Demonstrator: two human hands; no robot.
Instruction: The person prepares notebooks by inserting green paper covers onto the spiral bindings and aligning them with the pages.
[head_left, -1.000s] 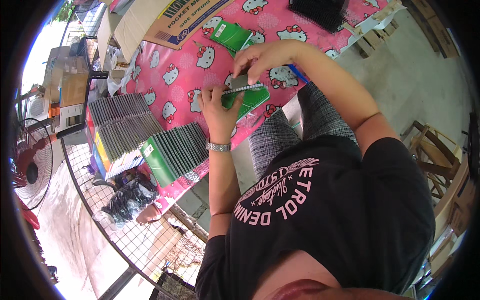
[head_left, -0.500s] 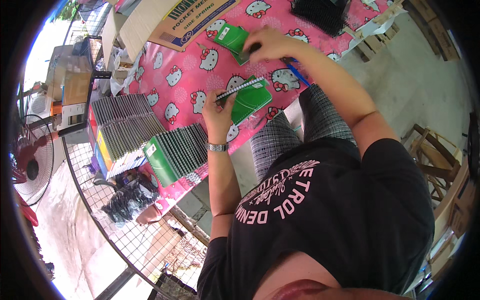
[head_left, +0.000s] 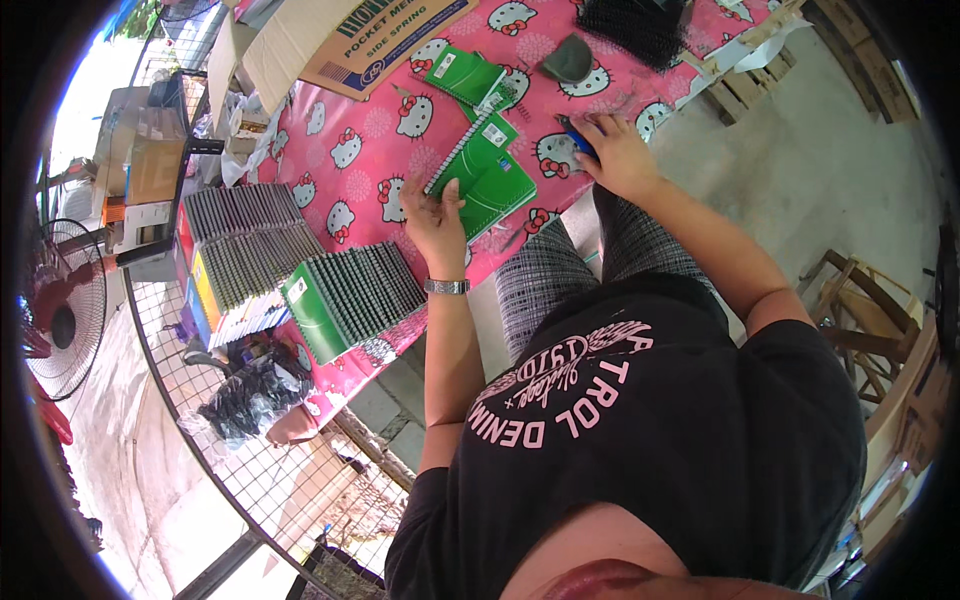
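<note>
My left hand grips a green spiral notebook by its coiled edge, thumb on the cover. The notebook is tilted over the table. At the table's near edge, the fingers of my right hand close round a blue-handled tool with a dark tip, perhaps pliers; its jaws are too small to make out. Beyond the held notebook lie more green notebooks, partly overlapping. A dark grey rounded piece rests on the cloth farther off.
Stacked green notebooks stand at the left beside taller notebook stacks. An open cardboard box is at the back. Black coils lie at the far right of the pink tablecloth. A fan stands far left.
My right hand has left the grey piece on the table and come nearer, onto the blue-handled tool. The notebook in my left hand has turned, showing more of its cover.
</note>
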